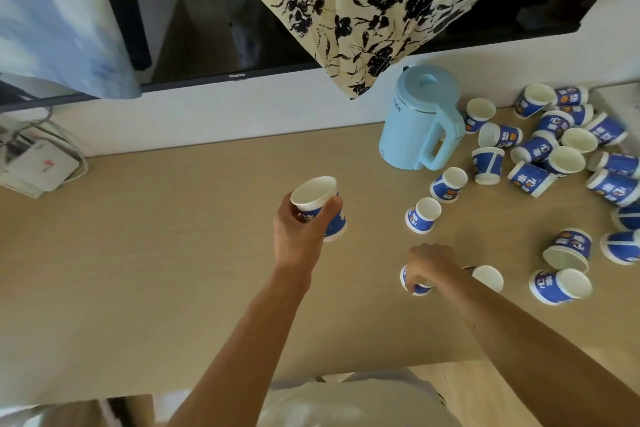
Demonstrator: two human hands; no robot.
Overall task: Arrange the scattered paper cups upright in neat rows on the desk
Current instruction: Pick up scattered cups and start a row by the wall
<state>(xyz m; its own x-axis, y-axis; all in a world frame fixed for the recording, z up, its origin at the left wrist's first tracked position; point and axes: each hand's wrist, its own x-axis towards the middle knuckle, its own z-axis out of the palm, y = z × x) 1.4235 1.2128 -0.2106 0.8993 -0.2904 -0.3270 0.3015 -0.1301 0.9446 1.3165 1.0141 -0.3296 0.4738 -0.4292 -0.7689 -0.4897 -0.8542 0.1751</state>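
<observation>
A blue-and-white paper cup (313, 191) was gripped in the left hand (300, 230) over the middle of the tabletop (166, 246), with the thumb and fingers curled round its printed wall. The cup was tilted, and its white inside was seen to be empty. Whether its base touched the tabletop could not be told. A second cup (418, 288) was clasped from above by the right hand (433, 265), nearer the front edge and to the right; its mouth was hidden by the fingers, so its contents could not be told. Just beside that wrist a third cup (489, 277) was seen with its white mouth turned to the camera. A fourth cup (423, 216) and a fifth cup (449, 184) were stood upright in a slanting line between the right hand and a light blue kettle (414, 128), whose lid was shut, so that its inside was not shown. Farther right, the scattered cups (554, 149) were strewn in a loose heap, many laid on their sides and some touching or overlapping. Where mouths were turned to the camera, only bare white paper was shown. At the left rear a white box (41, 166) with cables was set against the wall. Behind the tabletop a television (207, 28) was partly draped with a floral cloth (363, 3).
</observation>
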